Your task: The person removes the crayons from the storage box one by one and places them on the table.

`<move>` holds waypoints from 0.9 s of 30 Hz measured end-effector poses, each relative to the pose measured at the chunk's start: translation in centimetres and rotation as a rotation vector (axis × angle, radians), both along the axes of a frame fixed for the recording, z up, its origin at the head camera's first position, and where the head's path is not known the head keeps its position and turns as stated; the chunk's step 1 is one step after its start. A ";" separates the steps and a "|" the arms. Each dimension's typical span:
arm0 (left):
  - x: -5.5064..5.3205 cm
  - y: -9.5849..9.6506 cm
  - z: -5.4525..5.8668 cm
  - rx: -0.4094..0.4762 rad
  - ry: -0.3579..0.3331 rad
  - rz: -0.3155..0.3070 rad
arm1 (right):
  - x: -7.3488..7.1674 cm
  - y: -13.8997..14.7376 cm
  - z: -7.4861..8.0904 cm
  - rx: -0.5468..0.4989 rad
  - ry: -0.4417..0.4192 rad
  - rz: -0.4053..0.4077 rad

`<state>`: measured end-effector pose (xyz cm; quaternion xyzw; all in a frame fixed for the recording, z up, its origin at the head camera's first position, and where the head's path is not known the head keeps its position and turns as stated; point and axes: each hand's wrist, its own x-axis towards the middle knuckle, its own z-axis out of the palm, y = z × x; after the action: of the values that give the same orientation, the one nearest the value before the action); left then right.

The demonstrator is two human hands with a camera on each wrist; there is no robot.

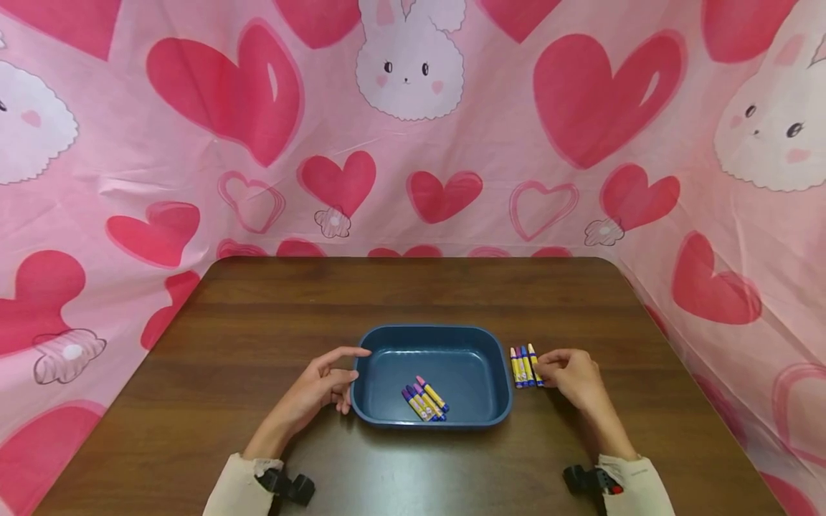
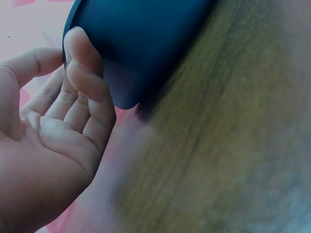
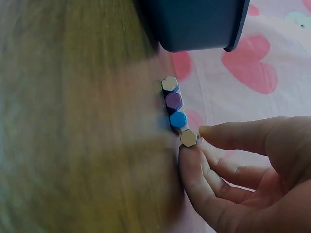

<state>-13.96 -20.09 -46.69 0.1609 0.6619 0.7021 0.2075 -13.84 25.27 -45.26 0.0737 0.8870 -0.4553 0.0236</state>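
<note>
On the table stands a dark blue rectangular tray, its left wall held by my left hand. One digit reaches over the rim; in the left wrist view, curled fingertips lie against the outer wall. Right of the tray, my right hand pinches a cream-tipped crayon between thumb and finger. That crayon leans slightly away from a row of three others: a blue crayon, a purple crayon and a pale crayon. Several purple and pink crayons in yellow wrappers lie inside the tray near its front wall.
The brown wooden table has rounded far corners. A pink cloth printed with hearts and rabbits hangs behind it and along both sides. Black wrist cameras sit at both sleeve cuffs.
</note>
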 end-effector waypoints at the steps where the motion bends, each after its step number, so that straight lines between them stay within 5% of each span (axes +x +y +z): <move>1: 0.0 0.0 0.0 -0.001 0.001 -0.001 | 0.0 -0.1 0.0 -0.002 0.002 -0.006; 27: 0.1 0.0 0.1 -0.019 -0.001 0.010 | 0.0 -0.4 -0.3 0.042 0.048 0.003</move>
<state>-13.89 -20.08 -46.57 0.1555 0.6691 0.6969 0.2060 -13.82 24.90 -45.52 0.0617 0.8967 -0.4383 0.0017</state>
